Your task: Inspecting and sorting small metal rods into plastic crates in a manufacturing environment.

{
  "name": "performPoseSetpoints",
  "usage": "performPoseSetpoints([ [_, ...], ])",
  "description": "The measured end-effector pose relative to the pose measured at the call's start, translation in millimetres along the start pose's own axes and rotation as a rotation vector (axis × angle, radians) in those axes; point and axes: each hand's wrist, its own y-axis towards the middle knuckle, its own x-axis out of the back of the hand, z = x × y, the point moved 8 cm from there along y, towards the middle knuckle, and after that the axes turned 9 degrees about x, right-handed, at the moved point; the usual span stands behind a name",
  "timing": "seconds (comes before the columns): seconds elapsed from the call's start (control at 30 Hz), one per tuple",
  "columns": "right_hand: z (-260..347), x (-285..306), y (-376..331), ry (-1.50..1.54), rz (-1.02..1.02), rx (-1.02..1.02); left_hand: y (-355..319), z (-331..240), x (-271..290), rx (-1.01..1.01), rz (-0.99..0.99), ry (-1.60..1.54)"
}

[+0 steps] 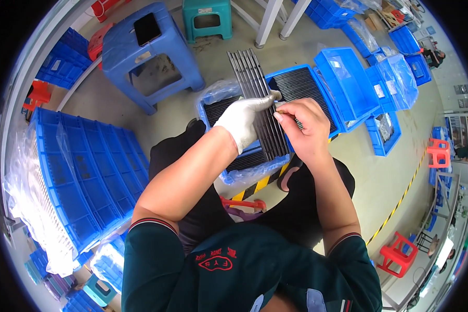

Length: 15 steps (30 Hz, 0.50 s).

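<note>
My left hand (243, 120), in a white glove, is closed around a row of long thin black rods (248, 75). The rods lie side by side and slant from upper left to lower right. At their right edge my bare right hand (311, 127) has its thumb and fingers pinched together. What sits between those fingertips is too small to make out. Beneath the hands stands a blue bin (199, 110) lined with clear plastic, holding more black rods. A second blue bin (332, 110) to the right is also filled with dark rods.
A blue stool (122, 47) with a dark phone (147, 29) on it stands at upper left, beside a green stool (208, 8). Stacked blue crates (88, 177) rise at left. Another blue crate (348, 86) leans at right. Yellow-black tape (262, 184) marks the floor.
</note>
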Motion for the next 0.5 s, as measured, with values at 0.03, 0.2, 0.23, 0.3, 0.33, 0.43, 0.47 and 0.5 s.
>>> performPoseSetpoints([
  [0.03, 2, 1, 1, -0.016, -0.002, 0.012, 0, 0, 0, 0.004, 0.0, -0.004],
  [0.2, 10, 1, 6, -0.063, 0.0, 0.061, 1, 0, 2, -0.01, -0.004, 0.005],
  [0.23, 18, -1, 7, -0.12, 0.039, 0.138, 2, 0, 2, -0.021, 0.0, 0.001],
  [0.3, 27, -5, 7, -0.21, 0.063, 0.23, 3, 0, 4, -0.032, 0.002, -0.002],
  [0.33, 28, -4, 7, -0.209, 0.062, 0.229, 3, 0, 4, -0.031, 0.008, -0.015],
  [0.43, 23, -1, 8, -0.243, 0.058, 0.193, 4, 1, 3, -0.028, 0.047, -0.039],
  [0.47, 22, -2, 9, -0.23, 0.076, 0.199, 3, 1, -1, -0.024, 0.091, -0.055],
  [0.5, 21, -1, 9, -0.215, 0.077, 0.202, 3, 0, 0, -0.025, 0.08, -0.049],
])
